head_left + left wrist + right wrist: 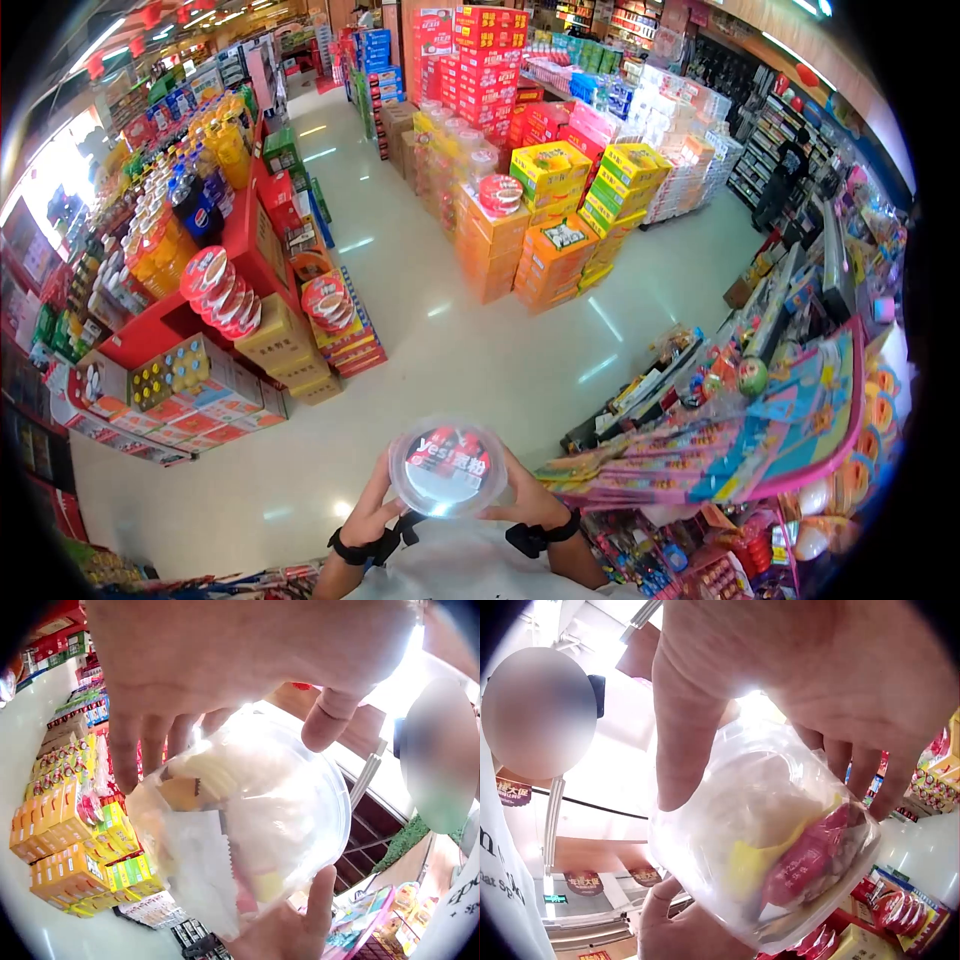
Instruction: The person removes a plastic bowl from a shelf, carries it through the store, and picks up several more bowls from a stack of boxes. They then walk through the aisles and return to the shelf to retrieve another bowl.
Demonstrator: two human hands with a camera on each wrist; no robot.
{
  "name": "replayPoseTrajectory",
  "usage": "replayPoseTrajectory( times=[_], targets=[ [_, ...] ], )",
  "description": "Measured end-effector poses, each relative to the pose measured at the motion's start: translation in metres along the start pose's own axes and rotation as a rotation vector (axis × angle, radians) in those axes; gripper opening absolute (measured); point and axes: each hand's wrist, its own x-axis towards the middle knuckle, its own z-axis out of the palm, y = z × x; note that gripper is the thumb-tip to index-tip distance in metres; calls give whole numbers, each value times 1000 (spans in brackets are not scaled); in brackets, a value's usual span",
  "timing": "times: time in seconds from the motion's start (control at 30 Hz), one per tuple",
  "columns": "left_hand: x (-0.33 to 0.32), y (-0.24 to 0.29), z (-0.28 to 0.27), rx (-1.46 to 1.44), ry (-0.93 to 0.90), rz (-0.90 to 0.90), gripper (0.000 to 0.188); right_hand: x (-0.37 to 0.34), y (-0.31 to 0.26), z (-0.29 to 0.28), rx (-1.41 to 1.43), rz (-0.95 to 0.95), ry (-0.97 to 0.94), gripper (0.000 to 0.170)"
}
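Note:
A round clear tub (448, 468) with a printed lid is held up in front of the chest in the head view. My left hand (372, 510) grips its left side and my right hand (530, 500) its right side. Through the clear wall, the left wrist view shows a white packet (199, 859) inside, with my left hand (240, 660) curved over the tub. A red packet (806, 862) and a yellow one lie inside in the right wrist view, below my right hand (802, 682).
Orange cartons (490, 245) and yellow boxes (550, 172) stand stacked ahead across the floor (400, 400). At left are bottles and tan cartons (285, 345); at right, a rack of bright packets (700, 440) stands close. A person (785, 180) in dark clothes is at the far right.

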Motion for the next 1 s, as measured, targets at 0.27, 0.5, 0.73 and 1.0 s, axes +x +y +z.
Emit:
replayPoseTrajectory(
  times=[0.27, 0.5, 0.73, 1.0],
  targets=[
    [130, 27, -125, 199, -54, 87, 83, 168, -34, -21, -148, -12, 46, 115],
    [250, 53, -179, 263, -163, 119, 74, 257, -18, -60, -160, 109, 126, 105],
    [345, 29, -213, 286, -153, 11, 76, 350, -14, -120, 38, 236, 116, 101],
    [500, 17, -258, 340, -167, -134, 79, 483, 19, -233, -272, 166, 119, 84]
  ],
)
